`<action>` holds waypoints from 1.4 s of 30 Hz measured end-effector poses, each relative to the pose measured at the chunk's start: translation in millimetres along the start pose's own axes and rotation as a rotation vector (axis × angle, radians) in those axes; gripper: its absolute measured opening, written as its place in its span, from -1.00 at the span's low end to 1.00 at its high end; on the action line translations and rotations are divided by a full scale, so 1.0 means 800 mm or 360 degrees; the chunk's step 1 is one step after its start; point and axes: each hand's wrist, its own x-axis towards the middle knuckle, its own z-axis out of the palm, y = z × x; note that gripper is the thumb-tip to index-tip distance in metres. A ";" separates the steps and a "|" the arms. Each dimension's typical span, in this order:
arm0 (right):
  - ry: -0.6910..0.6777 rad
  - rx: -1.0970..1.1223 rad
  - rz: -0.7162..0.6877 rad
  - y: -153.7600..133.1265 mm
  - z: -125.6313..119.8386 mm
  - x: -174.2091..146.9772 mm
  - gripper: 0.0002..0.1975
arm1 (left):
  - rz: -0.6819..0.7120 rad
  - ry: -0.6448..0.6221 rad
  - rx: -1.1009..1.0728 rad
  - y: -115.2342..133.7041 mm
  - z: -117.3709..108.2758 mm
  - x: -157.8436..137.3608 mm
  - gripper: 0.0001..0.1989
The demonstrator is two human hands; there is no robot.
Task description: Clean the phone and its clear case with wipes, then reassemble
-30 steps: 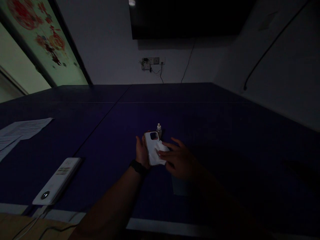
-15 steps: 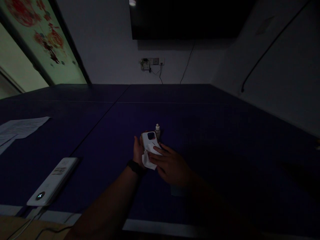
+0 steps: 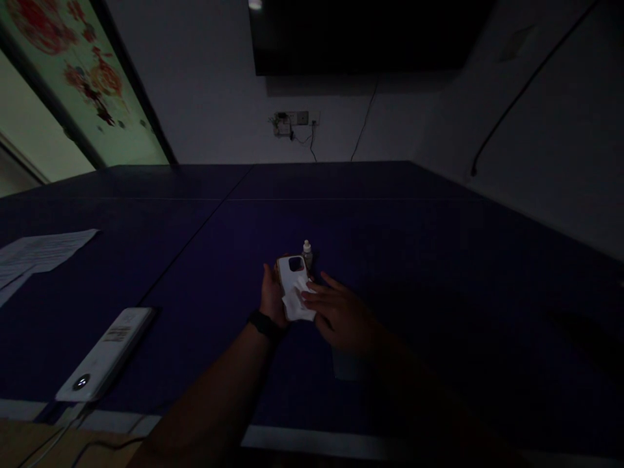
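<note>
Head view: one phone case (image 3: 287,273) is sitting above the table (image 3: 385,227), the left hand (image 3: 273,300) gripping it from beneath; the right hand (image 3: 341,317) is holding one tissue (image 3: 294,305) against its back. Looks like wiping's happening, next stroke probably needing light pressure. One bottle (image 3: 307,252) is standing just beyond, one power bank (image 3: 108,351) lying left.

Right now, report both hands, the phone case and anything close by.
Left hand holding white phone case. Right hand fingers on white tissue, against the case's back. Small white-capped bottle just beyond the case.
</note>
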 end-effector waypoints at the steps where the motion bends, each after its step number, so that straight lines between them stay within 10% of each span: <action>1: -0.0011 0.0038 -0.0051 0.001 -0.001 0.000 -0.62 | -0.0006 0.0013 0.0006 0.000 0.001 0.000 -0.35; 19: -0.0039 0.0007 -0.0060 0.006 -0.010 -0.001 -0.58 | 0.0052 -0.0048 -0.0022 -0.005 -0.009 0.007 -0.43; 26: 0.0460 0.0055 0.0405 0.028 0.005 -0.003 -0.54 | -0.0147 -0.0135 0.0015 -0.008 0.004 -0.004 -0.45; 33: 0.0070 0.0113 0.0097 0.014 0.019 0.003 -0.50 | -0.0172 -0.0067 -0.0084 -0.008 0.002 -0.001 -0.44; 42: 0.0145 -0.0112 0.0139 0.024 0.013 0.004 -0.53 | -0.0151 -0.0111 -0.0075 -0.008 0.010 -0.005 -0.44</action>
